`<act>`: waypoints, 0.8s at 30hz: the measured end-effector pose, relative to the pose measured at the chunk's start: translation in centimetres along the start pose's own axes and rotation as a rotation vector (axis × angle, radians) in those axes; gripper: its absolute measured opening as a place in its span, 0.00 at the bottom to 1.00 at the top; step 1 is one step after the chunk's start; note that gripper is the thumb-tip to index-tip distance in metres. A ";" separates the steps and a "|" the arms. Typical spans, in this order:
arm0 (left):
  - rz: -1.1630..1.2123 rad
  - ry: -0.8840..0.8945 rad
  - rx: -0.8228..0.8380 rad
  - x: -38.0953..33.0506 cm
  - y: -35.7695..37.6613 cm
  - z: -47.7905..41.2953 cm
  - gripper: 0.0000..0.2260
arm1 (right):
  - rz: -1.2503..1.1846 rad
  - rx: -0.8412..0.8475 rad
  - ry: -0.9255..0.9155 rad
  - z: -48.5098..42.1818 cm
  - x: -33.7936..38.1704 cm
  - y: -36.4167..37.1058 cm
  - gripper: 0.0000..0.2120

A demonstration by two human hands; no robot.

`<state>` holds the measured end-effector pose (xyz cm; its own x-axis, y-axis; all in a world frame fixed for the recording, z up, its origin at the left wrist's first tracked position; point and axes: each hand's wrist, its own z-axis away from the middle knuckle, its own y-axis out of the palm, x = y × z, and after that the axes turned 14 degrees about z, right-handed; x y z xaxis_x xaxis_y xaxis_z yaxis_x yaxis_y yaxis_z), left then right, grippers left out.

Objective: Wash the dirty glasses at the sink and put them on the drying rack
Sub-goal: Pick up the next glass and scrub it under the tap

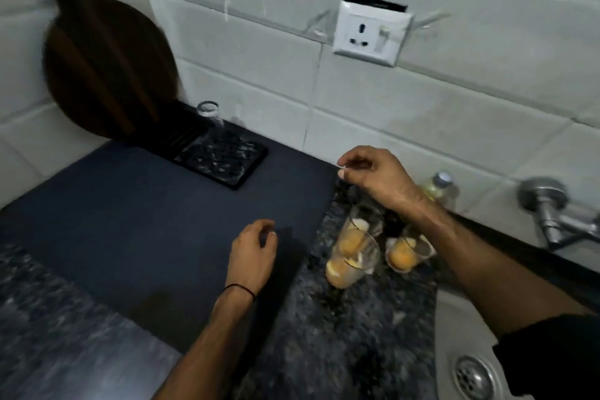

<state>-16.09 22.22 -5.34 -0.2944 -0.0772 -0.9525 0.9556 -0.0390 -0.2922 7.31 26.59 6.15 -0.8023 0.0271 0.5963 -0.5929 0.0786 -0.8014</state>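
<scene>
Three dirty glasses with orange residue stand close together on the speckled counter: one at the back (354, 230), one in front (345, 269) and one to the right (406, 253). A clear glass (210, 117) stands upside down on the black drying rack (240, 172) by the wall. My right hand (373, 175) hovers just behind and above the dirty glasses, fingers curled, thumb and forefinger close together around a thin pale line; whether it pinches a glass rim is unclear. My left hand (253, 250) hangs loosely curled over the dark mat (130, 221), holding nothing.
The sink (461, 318) with its drain (475, 378) lies at the lower right, and a metal tap (548, 208) sticks out from the tiled wall. A small bottle (438, 187) stands behind my right wrist. A round wooden board (107, 65) leans in the left corner. A wall socket (370, 31) sits above.
</scene>
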 end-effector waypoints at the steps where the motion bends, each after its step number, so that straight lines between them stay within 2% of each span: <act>1: -0.022 0.006 0.033 0.1 0.9 0.6 0.12 | -0.022 -0.040 0.022 1.7 -1.2 -0.4 0.05; 5: -0.195 0.071 0.106 0.6 3.6 2.1 0.13 | -0.193 -0.272 0.070 8.0 -4.1 -0.4 0.06; 8: -0.356 0.079 0.140 1.5 4.8 2.4 0.16 | -0.264 -0.427 0.125 11.9 -4.7 1.4 0.15; 10: -0.488 0.071 0.215 2.5 5.3 2.8 0.21 | -0.268 -0.422 0.175 14.0 -4.9 3.4 0.26; 13: -0.601 0.114 0.284 4.1 5.7 3.7 0.25 | -0.238 -0.306 0.235 15.9 -5.0 6.9 0.36; 17: -0.635 0.146 0.289 4.9 5.6 4.2 0.32 | -0.234 -0.333 0.306 15.3 -4.6 11.0 0.38; 21: -0.620 0.140 0.299 5.1 5.5 3.7 0.26 | -0.304 -0.487 0.429 14.3 -3.4 13.7 0.40; 24: -0.603 0.146 0.307 5.2 5.4 3.6 0.26 | -0.332 -0.569 0.501 13.8 -2.7 15.0 0.35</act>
<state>-12.56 18.06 -11.56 -0.7477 0.1804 -0.6391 0.5715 -0.3152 -0.7576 -0.37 13.92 -8.12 -0.3860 0.3442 0.8559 -0.5605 0.6494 -0.5140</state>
